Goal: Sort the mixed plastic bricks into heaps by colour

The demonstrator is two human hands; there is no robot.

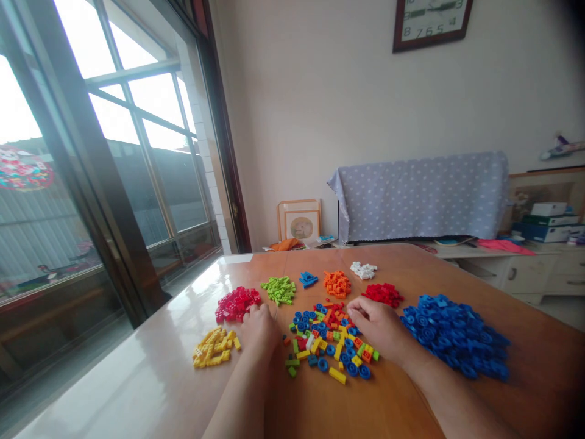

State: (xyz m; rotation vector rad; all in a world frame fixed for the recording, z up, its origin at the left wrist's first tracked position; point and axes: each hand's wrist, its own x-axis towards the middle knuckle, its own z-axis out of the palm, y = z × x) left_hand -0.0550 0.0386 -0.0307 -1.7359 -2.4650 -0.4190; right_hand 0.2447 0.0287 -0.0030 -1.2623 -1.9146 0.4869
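A mixed heap of small toy bricks [326,341] lies on the wooden table [539,390] between my hands. My left hand [259,329] rests knuckles-up beside the pink-red pile [236,303], fingers curled; what it holds, if anything, is hidden. My right hand [379,326] sits at the right edge of the mixed heap, fingers bent down onto the bricks. Sorted piles ring the heap: yellow [214,347], lime green [278,289], small blue [308,279], orange [337,283], white [363,269], red [382,294] and a large blue pile [452,341].
A tall window [114,152] runs along the left of the table. Behind the table stand a cloth-covered object [420,195], a low cabinet [525,268] with boxes, and a picture frame [299,222] leaning on the wall. A clock [432,21] hangs above.
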